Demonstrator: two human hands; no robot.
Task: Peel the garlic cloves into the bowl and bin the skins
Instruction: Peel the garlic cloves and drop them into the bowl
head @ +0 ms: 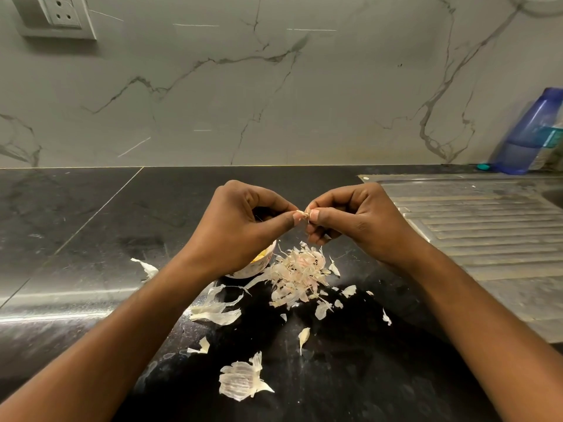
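Note:
Both hands meet above the black counter. My left hand [243,226] and my right hand [350,220] pinch a small garlic clove [302,213] between thumbs and fingertips; only its pale tip shows. Under my left wrist sits a small white bowl [259,266] with yellowish peeled cloves inside, mostly hidden. A heap of papery garlic skins [297,275] lies just right of the bowl, below the hands. More skin pieces are scattered toward me, the largest one [242,380] near the front.
A steel sink drainboard [487,226] fills the right side of the counter. A blue bottle [530,132] stands at the back right against the marble wall. A wall socket [58,13] is at the top left.

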